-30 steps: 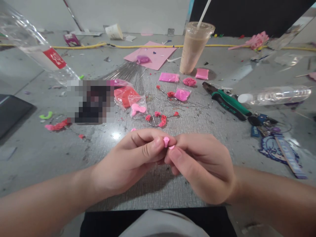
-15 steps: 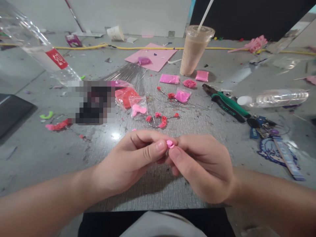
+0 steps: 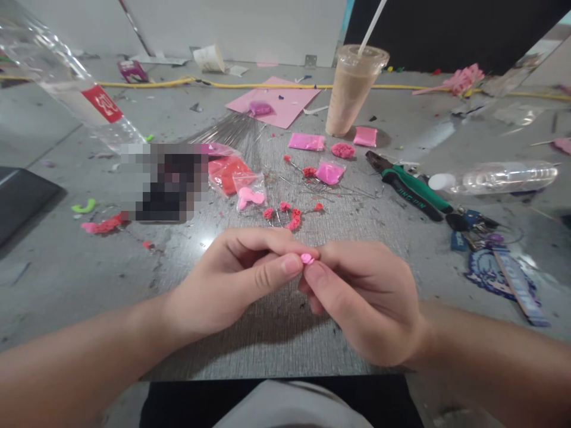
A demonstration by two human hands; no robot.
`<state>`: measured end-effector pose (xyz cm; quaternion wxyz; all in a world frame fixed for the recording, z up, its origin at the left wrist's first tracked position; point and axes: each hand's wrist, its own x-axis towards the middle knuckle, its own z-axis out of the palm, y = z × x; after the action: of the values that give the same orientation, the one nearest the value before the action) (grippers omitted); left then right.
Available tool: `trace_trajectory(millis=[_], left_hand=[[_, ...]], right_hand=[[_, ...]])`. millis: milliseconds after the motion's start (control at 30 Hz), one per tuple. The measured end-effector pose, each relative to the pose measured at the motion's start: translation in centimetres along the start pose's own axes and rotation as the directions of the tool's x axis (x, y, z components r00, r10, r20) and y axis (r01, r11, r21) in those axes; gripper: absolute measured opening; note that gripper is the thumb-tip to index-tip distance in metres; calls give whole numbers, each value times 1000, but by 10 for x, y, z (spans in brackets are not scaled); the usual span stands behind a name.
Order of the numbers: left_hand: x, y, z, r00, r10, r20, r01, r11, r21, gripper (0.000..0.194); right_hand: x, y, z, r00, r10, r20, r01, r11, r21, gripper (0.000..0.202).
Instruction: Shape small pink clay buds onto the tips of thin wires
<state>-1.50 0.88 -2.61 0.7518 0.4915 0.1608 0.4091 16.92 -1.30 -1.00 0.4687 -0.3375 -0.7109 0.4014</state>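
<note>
A small pink piece of modelling clay (image 3: 307,258), folded like a tiny flower, is pinched between both my hands. My left hand (image 3: 236,279) grips it from the left with thumb and forefinger. From the right, the thumb and forefinger of my right hand (image 3: 370,297) press on it. Just beyond my fingers lies a wire ring with red clay flowers (image 3: 294,220). Behind that are a clear bag of pink clay (image 3: 250,197), a bag of red clay (image 3: 227,172) and a packet of bright pink clay (image 3: 330,173).
Green-handled pliers (image 3: 413,190) and a keychain (image 3: 504,276) lie at right, near a lying plastic bottle (image 3: 499,177). A cup of milky drink (image 3: 354,89) stands behind. Thin wires (image 3: 227,129) fan out by pink paper (image 3: 285,98). A large bottle (image 3: 84,95) is at left.
The pink clay now looks more compact and rounded between my fingertips. My left hand has shifted very slightly; my right hand keeps nearly the same place.
</note>
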Motion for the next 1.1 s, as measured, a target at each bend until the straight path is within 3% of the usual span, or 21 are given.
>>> trace_trajectory(millis=[233, 333, 500, 667, 1100], left_hand=[[4, 6, -6, 991, 129, 36, -134, 962, 238, 26], [7, 10, -6, 980, 193, 46, -196, 907, 372, 25], [7, 14, -8, 973, 232, 16, -201, 802, 562, 23], [7, 16, -10, 972, 232, 45, -212, 770, 602, 24], [8, 20, -15, 967, 143, 210, -234, 826, 513, 27]], right_hand=[[-2, 1, 0, 1000, -15, -22, 15, 1000, 15, 37], [-1, 0, 0, 1000, 12, -18, -12, 1000, 23, 37], [0, 1, 0, 998, 58, -3, -58, 995, 86, 33], [0, 2, -1, 999, 43, 28, -47, 986, 160, 28], [4, -1, -1, 999, -6, 49, -5, 974, 227, 25]])
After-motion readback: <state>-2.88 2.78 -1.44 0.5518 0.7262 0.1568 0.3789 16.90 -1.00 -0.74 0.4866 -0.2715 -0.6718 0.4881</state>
